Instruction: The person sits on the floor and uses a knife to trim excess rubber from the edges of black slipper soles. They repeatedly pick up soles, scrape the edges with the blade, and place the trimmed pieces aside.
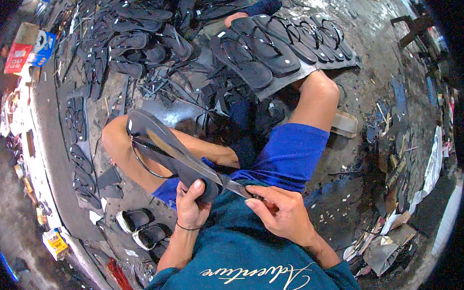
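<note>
My left hand (pixel 191 206) grips a black flip-flop (pixel 163 137) near one end, thumb on top. The flip-flop slants up and left over my left knee, its strap hanging on the left side. In my right hand (pixel 285 211) is a knife (pixel 237 188) with a flat grey blade, its handle mostly hidden by the closed fingers. The blade meets the sole's edge at the end close to my left hand. A thin dark strip by the blade is too small to make out.
Several black flip-flops (pixel 255 46) stand in a row on a sheet beyond my right knee. A large heap of black flip-flops (pixel 147 23) fills the far left. Dark offcuts (pixel 171 88) litter the floor. A pair of sandals (pixel 142 227) lies left of me.
</note>
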The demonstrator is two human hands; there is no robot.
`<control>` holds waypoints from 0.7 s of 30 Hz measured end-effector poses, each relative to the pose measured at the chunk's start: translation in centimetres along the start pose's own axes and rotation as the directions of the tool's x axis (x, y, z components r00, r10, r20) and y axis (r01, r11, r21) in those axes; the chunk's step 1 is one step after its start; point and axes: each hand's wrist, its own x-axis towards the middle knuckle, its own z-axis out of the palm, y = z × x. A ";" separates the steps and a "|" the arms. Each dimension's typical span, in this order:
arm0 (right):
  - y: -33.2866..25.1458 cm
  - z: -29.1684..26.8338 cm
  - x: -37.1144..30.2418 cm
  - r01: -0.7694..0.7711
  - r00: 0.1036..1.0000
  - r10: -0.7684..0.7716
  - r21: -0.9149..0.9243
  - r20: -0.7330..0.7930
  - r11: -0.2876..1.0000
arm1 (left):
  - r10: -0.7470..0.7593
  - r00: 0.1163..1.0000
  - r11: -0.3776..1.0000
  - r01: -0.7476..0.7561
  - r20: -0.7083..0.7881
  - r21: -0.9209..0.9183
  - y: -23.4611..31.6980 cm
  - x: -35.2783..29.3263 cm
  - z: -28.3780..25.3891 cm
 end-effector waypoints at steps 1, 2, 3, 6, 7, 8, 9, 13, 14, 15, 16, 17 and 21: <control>-0.1 0.5 0.3 0.014 1.000 -0.014 0.037 -0.017 0.999 | -0.024 0.999 0.999 0.025 0.025 -0.024 0.2 -0.2 -0.7; -0.1 1.1 0.7 0.061 0.997 -0.058 0.051 -0.044 0.997 | -0.041 0.998 0.998 0.043 0.055 -0.046 0.4 -0.3 -1.0; 0.0 1.8 1.2 0.107 0.992 -0.102 0.065 -0.072 0.992 | -0.034 0.998 0.999 0.036 0.052 -0.037 0.5 -0.5 -1.0; 0.4 3.1 3.6 0.173 0.982 -0.164 0.094 -0.092 0.980 | -0.011 1.000 1.000 0.010 0.029 0.028 0.3 -0.9 -0.4; 0.6 3.5 4.7 0.145 0.986 -0.133 0.128 -0.100 0.981 | -0.005 1.000 0.997 0.004 0.012 0.081 0.4 -1.1 0.1; 0.7 3.7 5.5 0.120 0.989 -0.104 0.158 -0.107 0.980 | 0.004 1.000 0.991 -0.004 -0.002 0.130 0.5 -1.0 0.4; 0.9 3.4 6.0 0.097 0.987 -0.058 0.269 -0.148 0.958 | 0.023 1.000 0.968 -0.018 -0.016 0.251 1.8 -0.1 1.6; 2.2 0.4 6.8 0.040 0.970 0.120 0.629 -0.211 0.776 | 0.310 0.939 0.899 -0.340 0.148 0.276 9.3 9.7 8.8; 3.0 -0.5 6.4 0.073 0.958 0.124 0.635 -0.260 0.769 | 0.357 0.909 0.890 -0.401 0.216 0.216 11.6 12.3 11.0; 3.4 -1.1 6.1 0.065 0.939 0.171 0.642 -0.299 0.764 | 0.415 0.792 0.900 -0.428 0.447 -0.078 12.6 16.3 10.9; 3.9 -1.4 6.0 0.060 0.922 0.205 0.645 -0.327 0.762 | 0.374 0.852 0.924 -0.376 0.367 -0.067 12.3 20.3 8.9; 5.3 -1.8 5.9 0.073 0.916 0.213 0.663 -0.339 0.745 | 0.269 0.922 0.957 -0.287 0.278 0.028 9.4 21.7 8.9; 6.9 -2.4 5.4 0.046 0.882 0.311 0.724 -0.353 0.688 | -0.295 0.936 0.950 0.266 0.192 0.163 -3.7 22.8 12.2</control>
